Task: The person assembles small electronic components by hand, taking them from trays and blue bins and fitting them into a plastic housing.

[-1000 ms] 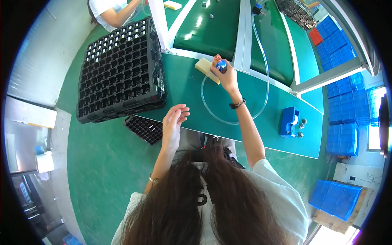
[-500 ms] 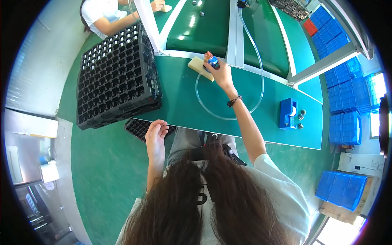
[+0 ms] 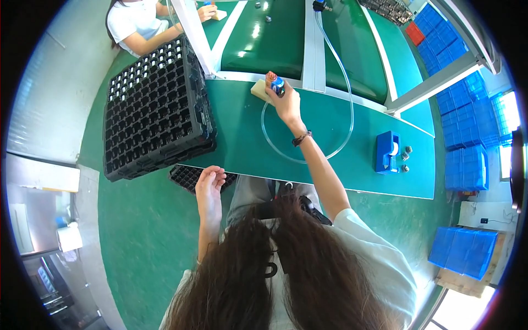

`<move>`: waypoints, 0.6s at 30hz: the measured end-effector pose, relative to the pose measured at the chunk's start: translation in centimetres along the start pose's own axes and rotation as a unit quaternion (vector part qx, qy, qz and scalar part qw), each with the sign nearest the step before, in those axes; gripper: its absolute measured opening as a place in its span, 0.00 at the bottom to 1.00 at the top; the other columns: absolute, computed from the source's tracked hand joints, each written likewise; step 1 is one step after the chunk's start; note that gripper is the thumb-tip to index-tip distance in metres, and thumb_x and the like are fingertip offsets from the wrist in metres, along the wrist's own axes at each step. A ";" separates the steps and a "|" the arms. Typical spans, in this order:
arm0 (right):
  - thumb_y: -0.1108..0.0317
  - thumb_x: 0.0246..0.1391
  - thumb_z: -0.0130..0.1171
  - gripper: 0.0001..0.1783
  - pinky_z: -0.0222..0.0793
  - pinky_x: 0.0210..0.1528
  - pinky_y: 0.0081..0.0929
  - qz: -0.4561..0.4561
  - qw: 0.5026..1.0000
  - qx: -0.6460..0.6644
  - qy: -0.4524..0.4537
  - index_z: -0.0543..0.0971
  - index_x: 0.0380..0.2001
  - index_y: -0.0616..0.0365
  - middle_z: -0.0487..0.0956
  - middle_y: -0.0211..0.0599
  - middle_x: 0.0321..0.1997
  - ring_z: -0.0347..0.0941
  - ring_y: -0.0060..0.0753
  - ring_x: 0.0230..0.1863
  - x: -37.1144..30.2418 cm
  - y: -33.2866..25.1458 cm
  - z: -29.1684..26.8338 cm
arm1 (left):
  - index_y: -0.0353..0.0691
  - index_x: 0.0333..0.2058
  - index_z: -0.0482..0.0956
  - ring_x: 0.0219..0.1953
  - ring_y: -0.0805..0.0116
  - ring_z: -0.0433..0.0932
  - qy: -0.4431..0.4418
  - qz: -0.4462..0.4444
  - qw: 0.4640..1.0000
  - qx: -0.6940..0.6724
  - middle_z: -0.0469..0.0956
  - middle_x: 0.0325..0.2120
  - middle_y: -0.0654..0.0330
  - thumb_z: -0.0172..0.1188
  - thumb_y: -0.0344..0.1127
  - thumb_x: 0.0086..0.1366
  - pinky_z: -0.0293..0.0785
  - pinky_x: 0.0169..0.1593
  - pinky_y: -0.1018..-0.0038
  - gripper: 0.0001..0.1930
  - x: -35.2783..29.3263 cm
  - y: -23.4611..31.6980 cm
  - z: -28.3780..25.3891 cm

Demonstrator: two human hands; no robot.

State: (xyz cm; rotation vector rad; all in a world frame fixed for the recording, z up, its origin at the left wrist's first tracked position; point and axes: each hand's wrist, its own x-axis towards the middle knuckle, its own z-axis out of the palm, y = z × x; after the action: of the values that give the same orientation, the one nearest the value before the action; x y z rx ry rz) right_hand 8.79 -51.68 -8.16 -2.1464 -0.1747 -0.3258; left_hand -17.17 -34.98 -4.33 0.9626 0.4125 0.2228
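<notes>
My right hand (image 3: pixel 286 104) reaches over the green table and grips a blue cylindrical tool (image 3: pixel 277 85) with a reddish-orange top. Its lower end is hidden by my fingers. A pale yellow foam block (image 3: pixel 259 91) lies just left of the tool, its right end covered by the hand. From near this hand a clear hose (image 3: pixel 293 160) loops across the table. My left hand (image 3: pixel 210 184) hovers at the table's front edge, fingers loosely bent, with nothing visible in it.
Stacked black compartment trays (image 3: pixel 157 104), partly filled with small whitish pieces, stand at the left. Another black tray (image 3: pixel 187 176) sits lower. A blue tape dispenser (image 3: pixel 386 151) and small metal parts (image 3: pixel 406 157) are at the right. Beyond the white frame runs a green conveyor belt (image 3: pixel 269 44); a co-worker (image 3: pixel 140 27) sits far left.
My right hand has shifted slightly left with the blue tool, covering more of the foam block. My left hand has hardly moved. The whole view has shifted a little.
</notes>
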 end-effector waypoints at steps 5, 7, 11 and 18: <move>0.52 0.44 0.62 0.23 0.71 0.33 0.35 -0.018 0.998 -0.054 0.025 0.76 0.34 0.62 0.78 0.50 0.27 0.75 0.50 0.31 -0.7 -0.9 -0.9 | 0.38 0.38 0.73 0.38 0.74 0.73 0.001 -0.004 1.000 0.010 0.75 0.34 0.62 0.48 0.31 0.63 0.68 0.43 0.78 0.08 -0.2 -0.1 -0.6; 0.52 0.44 0.62 0.23 0.71 0.33 0.36 -0.008 0.998 -0.059 0.025 0.76 0.34 0.61 0.78 0.50 0.27 0.75 0.51 0.31 -0.9 -0.8 -1.3 | 0.38 0.38 0.73 0.38 0.74 0.73 0.002 -0.009 1.000 0.013 0.75 0.34 0.62 0.48 0.31 0.63 0.67 0.43 0.78 0.08 -0.1 -0.2 -0.5; 0.50 0.44 0.62 0.23 0.71 0.32 0.35 -0.001 0.998 -0.063 0.027 0.76 0.33 0.60 0.78 0.48 0.27 0.75 0.50 0.30 -1.2 -0.7 -2.0 | 0.36 0.37 0.74 0.35 0.76 0.73 0.004 -0.019 1.000 -0.001 0.75 0.33 0.62 0.49 0.30 0.62 0.67 0.41 0.80 0.07 -0.1 -0.6 0.3; 0.48 0.42 0.64 0.25 0.71 0.30 0.32 0.002 0.996 -0.077 0.038 0.77 0.29 0.62 0.78 0.46 0.26 0.76 0.47 0.27 -1.4 -0.8 -2.5 | 0.35 0.37 0.74 0.35 0.76 0.73 0.000 -0.018 1.000 0.015 0.75 0.33 0.61 0.48 0.30 0.62 0.67 0.41 0.80 0.08 -0.3 -0.7 1.1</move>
State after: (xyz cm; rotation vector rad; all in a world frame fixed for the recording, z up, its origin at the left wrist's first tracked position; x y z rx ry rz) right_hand 6.83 -53.34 -6.57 -2.2823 -0.1053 -0.4293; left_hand -16.93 -36.27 -4.30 0.9828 0.4336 0.1834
